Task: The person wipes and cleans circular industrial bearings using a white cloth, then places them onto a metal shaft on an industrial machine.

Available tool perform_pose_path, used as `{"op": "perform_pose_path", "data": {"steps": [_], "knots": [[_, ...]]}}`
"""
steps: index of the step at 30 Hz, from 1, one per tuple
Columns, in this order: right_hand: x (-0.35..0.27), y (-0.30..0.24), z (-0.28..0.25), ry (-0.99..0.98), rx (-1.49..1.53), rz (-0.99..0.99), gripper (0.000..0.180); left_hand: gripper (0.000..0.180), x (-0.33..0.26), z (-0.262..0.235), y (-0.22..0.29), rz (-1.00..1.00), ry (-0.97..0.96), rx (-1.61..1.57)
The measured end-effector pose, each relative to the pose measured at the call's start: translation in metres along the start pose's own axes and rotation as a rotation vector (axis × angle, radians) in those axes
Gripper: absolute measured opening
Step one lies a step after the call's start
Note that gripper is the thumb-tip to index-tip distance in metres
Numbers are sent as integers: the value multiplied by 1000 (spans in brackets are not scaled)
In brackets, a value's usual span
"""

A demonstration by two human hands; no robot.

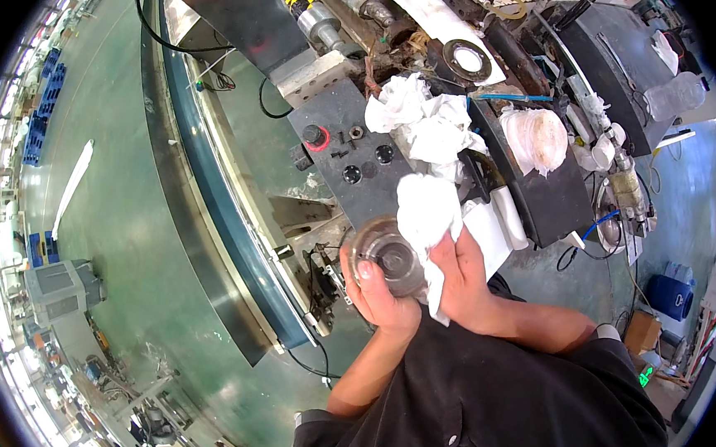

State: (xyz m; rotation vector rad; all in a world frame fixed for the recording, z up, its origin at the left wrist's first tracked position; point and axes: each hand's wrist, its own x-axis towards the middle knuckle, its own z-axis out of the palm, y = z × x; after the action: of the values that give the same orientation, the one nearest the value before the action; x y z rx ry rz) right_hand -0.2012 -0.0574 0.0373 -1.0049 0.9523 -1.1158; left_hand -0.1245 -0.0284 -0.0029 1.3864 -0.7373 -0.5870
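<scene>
My left hand [384,307] is closed round a round, see-through brownish piece [390,257] with dark rings at its centre, like a cup or jar seen end-on. A crumpled white wipe [426,216] is gripped in my right hand [463,285]. It hangs over the right edge of the round piece and seems to touch it. Both hands are close together in front of my dark shirt, by the near end of a black metal plate [343,139]. I cannot tell whether the wipe is cloth or paper.
More crumpled white wipes [440,121] lie on the plate near a red-rimmed knob [315,137]. A stack of white round pads [536,139] sits on a black box [554,206] to the right. A long curved machine rail [210,205] runs along the left.
</scene>
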Motion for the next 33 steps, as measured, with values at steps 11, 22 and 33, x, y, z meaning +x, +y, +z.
{"op": "perform_pose_path", "data": {"steps": [11, 22, 33], "knots": [[63, -46, -43, -651, -413, 146, 27, 36, 8, -22, 29, -397, -377, -414], [59, -25, -17, -434, -119, 418, 30, 34, 18, -16, 29, -561, -243, -631], [2, -17, 6, -180, -382, -51, 33, 38, 22, 5, 21, -363, 144, -282]]}}
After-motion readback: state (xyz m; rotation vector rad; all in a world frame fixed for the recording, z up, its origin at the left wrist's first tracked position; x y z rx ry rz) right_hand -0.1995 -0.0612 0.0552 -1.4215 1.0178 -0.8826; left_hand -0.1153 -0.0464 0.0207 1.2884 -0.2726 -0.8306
